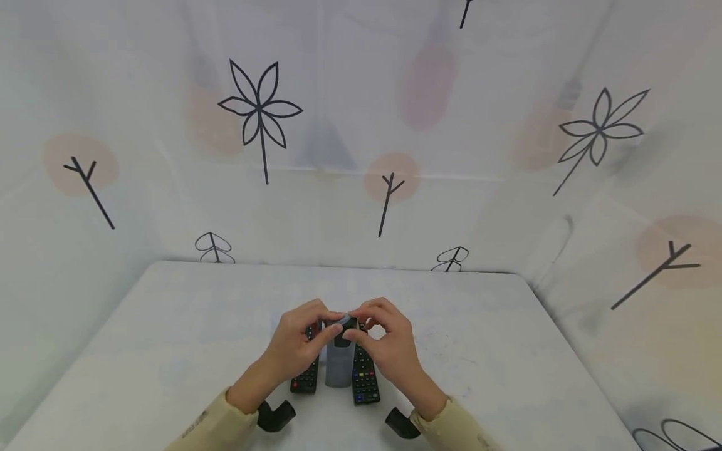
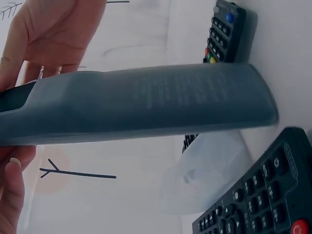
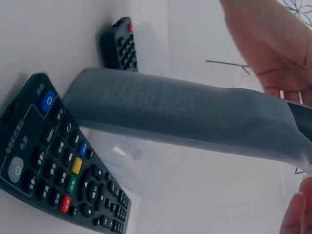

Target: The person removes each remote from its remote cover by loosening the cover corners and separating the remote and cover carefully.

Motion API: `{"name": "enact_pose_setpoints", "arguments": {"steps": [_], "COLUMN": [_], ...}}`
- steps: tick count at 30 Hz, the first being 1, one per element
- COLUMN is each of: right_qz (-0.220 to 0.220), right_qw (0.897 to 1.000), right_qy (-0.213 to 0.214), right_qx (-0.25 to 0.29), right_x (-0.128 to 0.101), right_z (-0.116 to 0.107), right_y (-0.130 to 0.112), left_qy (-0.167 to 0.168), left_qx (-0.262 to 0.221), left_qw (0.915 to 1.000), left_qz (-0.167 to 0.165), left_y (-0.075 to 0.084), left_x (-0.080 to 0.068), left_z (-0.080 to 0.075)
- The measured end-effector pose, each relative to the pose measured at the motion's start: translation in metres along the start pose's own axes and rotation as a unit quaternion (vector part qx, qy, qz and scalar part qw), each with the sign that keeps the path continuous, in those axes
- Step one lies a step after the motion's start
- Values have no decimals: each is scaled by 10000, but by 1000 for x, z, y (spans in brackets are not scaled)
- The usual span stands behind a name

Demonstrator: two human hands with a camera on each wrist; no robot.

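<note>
A long grey remote control [image 1: 339,369] stands nearly upright between my hands. It has faint lettering on the face toward me and a dark area near its upper end. My left hand [image 1: 296,335] pinches that upper end from the left, thumb across the dark area. From the other side my right hand [image 1: 392,341] grips the same end with thumb and fingertips. In the left wrist view, the left fingers [image 2: 14,187] lie along one edge. A black remote [image 1: 305,374] with a red button lies left of it, and another black remote [image 1: 365,379] with coloured buttons lies right.
A crumpled translucent plastic bag [image 2: 209,170] lies behind the grey remote. All of this is on a white table [image 1: 479,351] with a patterned cloth wall [image 1: 338,207] along its far edge. Black wrist fittings [image 1: 276,416] stick out beside the sleeves.
</note>
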State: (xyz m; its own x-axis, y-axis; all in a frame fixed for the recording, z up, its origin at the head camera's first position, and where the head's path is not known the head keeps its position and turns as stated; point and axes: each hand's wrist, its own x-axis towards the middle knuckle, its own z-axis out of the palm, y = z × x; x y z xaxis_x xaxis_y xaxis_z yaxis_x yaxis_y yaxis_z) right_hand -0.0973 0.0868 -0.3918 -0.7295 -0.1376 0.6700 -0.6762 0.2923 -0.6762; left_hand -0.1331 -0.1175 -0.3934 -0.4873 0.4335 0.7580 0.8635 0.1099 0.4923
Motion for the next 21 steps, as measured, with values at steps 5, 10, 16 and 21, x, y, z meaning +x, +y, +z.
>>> {"name": "enact_pose_setpoints", "arguments": {"steps": [5,10,16,21], "right_qz": [-517,-548,-447,-393], "right_qw": [9983,9983,9989,9991], "right_qy": [143,110,134,165], "right_qx": [-248,-160,-77,-86], "right_x": [-2,-2,-1,0], "right_z": [2,3,5,6], "right_y": [3,4,2,2], "left_qy": [-379,-696,-747,-651], "left_qx": [644,1124,1388,1861], "left_qw": [9958,9850,9761,9668], "left_qz": [530,1111,1497,1628], "left_y": [4,5,7,9], "left_x": [2,8,14,15], "left_z": [-7,-16,-21,-20]}}
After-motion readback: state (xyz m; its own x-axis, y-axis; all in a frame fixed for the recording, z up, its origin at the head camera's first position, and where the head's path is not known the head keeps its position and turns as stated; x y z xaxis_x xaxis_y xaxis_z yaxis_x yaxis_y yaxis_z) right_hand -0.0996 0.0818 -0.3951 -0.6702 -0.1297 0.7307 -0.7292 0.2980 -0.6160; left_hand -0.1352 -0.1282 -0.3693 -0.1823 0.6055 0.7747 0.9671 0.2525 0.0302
